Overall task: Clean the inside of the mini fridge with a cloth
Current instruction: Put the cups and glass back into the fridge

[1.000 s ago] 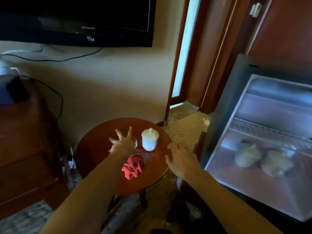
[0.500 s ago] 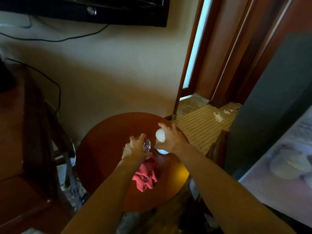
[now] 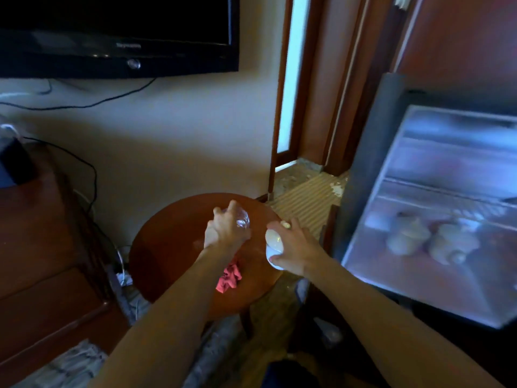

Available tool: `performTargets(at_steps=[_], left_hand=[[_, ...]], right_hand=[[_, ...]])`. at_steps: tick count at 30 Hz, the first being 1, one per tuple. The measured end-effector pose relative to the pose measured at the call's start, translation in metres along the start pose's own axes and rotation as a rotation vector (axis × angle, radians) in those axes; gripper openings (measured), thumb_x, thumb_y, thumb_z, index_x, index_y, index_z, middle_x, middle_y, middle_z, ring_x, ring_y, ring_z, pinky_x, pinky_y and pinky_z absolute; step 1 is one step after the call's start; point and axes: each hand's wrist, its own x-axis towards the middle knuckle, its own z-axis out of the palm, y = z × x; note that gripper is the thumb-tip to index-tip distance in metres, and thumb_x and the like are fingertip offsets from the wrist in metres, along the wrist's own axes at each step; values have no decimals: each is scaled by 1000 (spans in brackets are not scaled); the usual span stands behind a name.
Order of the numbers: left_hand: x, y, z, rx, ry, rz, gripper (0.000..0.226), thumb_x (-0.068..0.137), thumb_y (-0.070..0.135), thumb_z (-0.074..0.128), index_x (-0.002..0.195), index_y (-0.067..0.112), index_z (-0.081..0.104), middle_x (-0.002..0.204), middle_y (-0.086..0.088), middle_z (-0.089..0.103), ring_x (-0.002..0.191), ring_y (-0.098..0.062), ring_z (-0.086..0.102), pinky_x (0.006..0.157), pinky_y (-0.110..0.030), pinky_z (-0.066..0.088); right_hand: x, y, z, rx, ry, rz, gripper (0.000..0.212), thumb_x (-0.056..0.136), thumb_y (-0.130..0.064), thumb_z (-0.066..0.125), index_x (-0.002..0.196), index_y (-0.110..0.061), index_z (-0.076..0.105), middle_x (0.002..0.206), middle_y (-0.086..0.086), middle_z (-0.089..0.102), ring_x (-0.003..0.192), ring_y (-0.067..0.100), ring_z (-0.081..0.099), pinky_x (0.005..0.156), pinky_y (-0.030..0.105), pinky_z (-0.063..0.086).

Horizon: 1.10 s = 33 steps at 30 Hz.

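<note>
The crumpled red cloth (image 3: 228,278) lies on the round, dark red-brown wooden side table (image 3: 167,256), toward its near edge, and my left forearm crosses over part of it. Neither hand touches it.

Just beyond the cloth, my left hand (image 3: 225,231) is curled round a small clear drinking glass (image 3: 242,219), gripping it from above over the tabletop. Beside it, my right hand (image 3: 293,247) is wrapped round a white lidded ceramic jar (image 3: 274,243), fingers over the top and thumb low on its side; the jar tilts to the left. I cannot tell whether either object is resting on the table or lifted off it.

To the right stands the open grey mini fridge (image 3: 372,169), its pale interior blurred. On its lower level I see two more white lidded jars (image 3: 430,239) side by side, under a wire shelf (image 3: 447,191).

Behind the table is a cream wall with a black flat-screen television (image 3: 117,35) mounted high and black cables (image 3: 84,105) trailing beneath it. A dark wooden cabinet (image 3: 42,247) stands at the left, and a brown wooden door frame (image 3: 279,107) rises between the wall and the fridge.
</note>
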Motion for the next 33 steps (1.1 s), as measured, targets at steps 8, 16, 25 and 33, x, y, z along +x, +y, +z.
performTargets(at_steps=[8, 16, 25, 33], left_hand=[[-115, 132, 12, -43, -127, 290, 56, 83, 47, 76, 128, 32, 48, 112, -4, 58, 104, -30, 64, 86, -42, 58], [-154, 233, 99, -32, -251, 515, 61, 76, 41, 78, 127, 27, 47, 116, -14, 54, 104, -36, 61, 86, -38, 48], [-104, 269, 208, 53, -337, 484, 56, 81, 32, 72, 131, 28, 45, 113, -5, 45, 97, -34, 64, 82, -37, 53], [-29, 264, 228, 77, -295, 314, 65, 83, 33, 77, 137, 24, 42, 123, -16, 51, 110, -35, 60, 89, -40, 53]], right_hand=[[-132, 79, -73, -72, 70, 193, 77, 80, -40, 76, 146, -39, 35, 142, 13, 31, 115, 46, 50, 95, 45, 46], [-182, 189, -103, -95, 101, 399, 80, 80, -41, 73, 148, -40, 30, 146, 12, 25, 119, 47, 50, 96, 45, 48], [-161, 291, -62, -32, 146, 557, 71, 84, -40, 66, 144, -43, 29, 145, 4, 23, 118, 37, 49, 92, 42, 49], [-134, 312, -53, -56, 166, 507, 76, 80, -42, 64, 146, -43, 27, 143, 5, 25, 115, 35, 46, 87, 39, 49]])
